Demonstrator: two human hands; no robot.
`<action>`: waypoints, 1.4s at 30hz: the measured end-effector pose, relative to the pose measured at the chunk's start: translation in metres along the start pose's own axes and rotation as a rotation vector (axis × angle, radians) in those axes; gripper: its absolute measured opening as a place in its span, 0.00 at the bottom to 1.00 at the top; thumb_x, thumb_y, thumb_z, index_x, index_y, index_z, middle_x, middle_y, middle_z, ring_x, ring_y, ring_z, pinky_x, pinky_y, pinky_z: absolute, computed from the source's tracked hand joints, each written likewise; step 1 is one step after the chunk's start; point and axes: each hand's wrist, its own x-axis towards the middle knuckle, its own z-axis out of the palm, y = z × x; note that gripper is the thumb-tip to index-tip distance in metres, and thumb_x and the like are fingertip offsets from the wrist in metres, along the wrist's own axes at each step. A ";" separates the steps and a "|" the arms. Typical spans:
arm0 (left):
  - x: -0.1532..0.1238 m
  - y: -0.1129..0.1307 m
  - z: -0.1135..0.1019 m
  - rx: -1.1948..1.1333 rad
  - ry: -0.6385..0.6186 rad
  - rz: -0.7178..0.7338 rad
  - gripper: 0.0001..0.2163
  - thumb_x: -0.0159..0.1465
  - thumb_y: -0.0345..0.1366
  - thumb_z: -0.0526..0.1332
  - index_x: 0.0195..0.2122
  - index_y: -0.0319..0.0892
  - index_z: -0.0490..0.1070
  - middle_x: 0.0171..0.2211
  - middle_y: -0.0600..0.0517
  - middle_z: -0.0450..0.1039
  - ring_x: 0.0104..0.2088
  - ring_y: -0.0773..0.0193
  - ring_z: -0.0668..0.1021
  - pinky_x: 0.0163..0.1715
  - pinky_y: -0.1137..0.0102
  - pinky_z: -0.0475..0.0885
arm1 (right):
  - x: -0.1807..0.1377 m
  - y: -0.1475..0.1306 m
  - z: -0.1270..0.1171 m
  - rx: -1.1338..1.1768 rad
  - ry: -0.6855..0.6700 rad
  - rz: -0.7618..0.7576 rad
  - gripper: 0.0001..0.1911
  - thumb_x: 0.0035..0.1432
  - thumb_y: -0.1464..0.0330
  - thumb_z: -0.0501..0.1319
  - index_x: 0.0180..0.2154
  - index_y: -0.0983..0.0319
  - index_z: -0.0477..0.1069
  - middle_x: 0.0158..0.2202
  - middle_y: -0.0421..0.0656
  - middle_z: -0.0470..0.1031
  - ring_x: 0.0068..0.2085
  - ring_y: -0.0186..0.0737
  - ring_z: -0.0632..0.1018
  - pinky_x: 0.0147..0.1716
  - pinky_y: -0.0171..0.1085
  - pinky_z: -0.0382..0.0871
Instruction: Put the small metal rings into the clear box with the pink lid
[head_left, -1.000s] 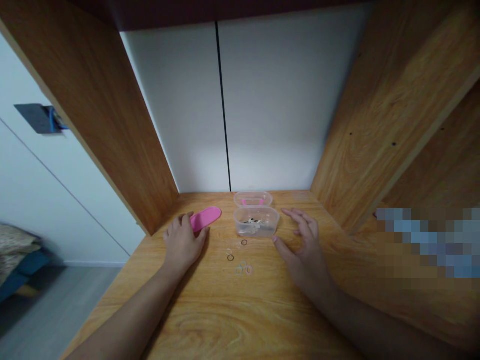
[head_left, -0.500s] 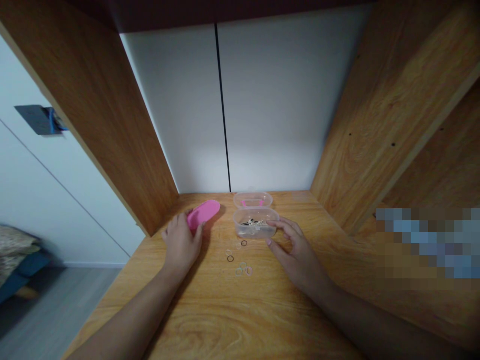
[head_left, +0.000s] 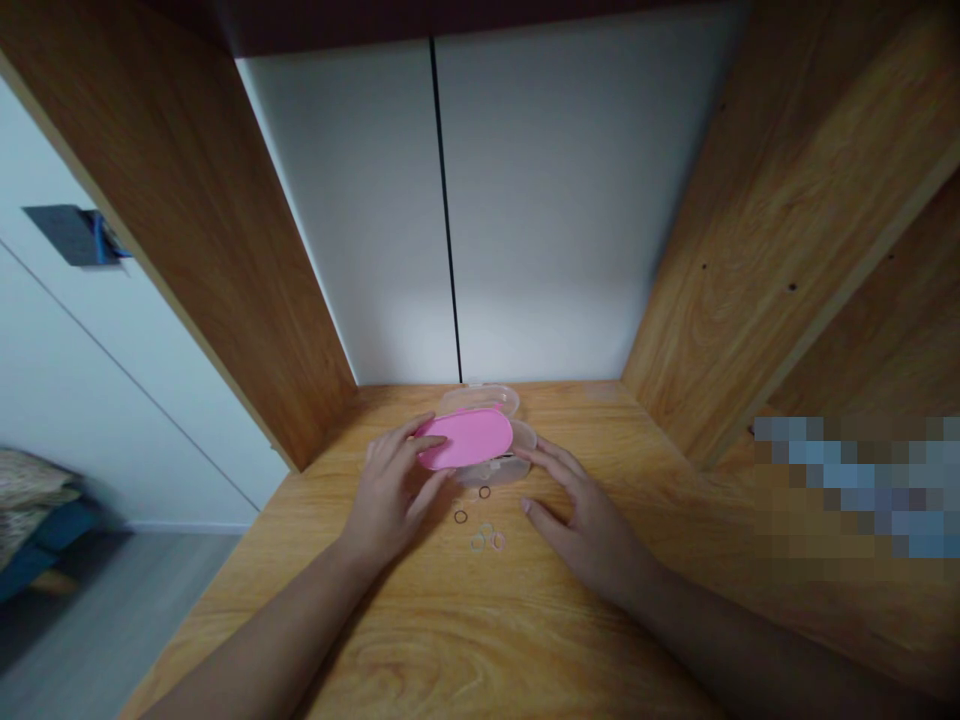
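Note:
A pink oval tray (head_left: 476, 438) lies over the top of a clear plastic box (head_left: 495, 472), covering most of its opening. My left hand (head_left: 390, 485) grips the tray's left end, fingers on top and thumb by the near edge. The box's hinged clear lid (head_left: 487, 398) leans open behind. My right hand (head_left: 589, 520) is at the box's right end, its fingertips against the wall and its thumb held apart. What lies inside the box is mostly hidden under the tray. Several small hair ties, among them a dark one (head_left: 460, 517) and a pink one (head_left: 498, 541), lie in front.
The wooden surface (head_left: 465, 640) runs between a left wood panel (head_left: 217, 240) and a right wood panel (head_left: 720, 270). A white back panel (head_left: 555, 220) stands close behind the box. Floor (head_left: 172, 590) and some patterned fabric (head_left: 34, 500) show at the lower left.
My left hand has brought the pink tray rightward from beside the box to over its opening. The box has shifted slightly left, and my right hand has followed to its right end.

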 end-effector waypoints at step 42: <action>0.000 0.005 0.008 -0.007 -0.345 -0.005 0.23 0.72 0.35 0.56 0.68 0.52 0.60 0.71 0.43 0.55 0.66 0.49 0.66 0.62 0.48 0.62 | -0.007 -0.014 0.002 -0.320 -0.103 -0.082 0.40 0.56 0.73 0.59 0.68 0.61 0.49 0.72 0.53 0.50 0.71 0.51 0.56 0.69 0.56 0.56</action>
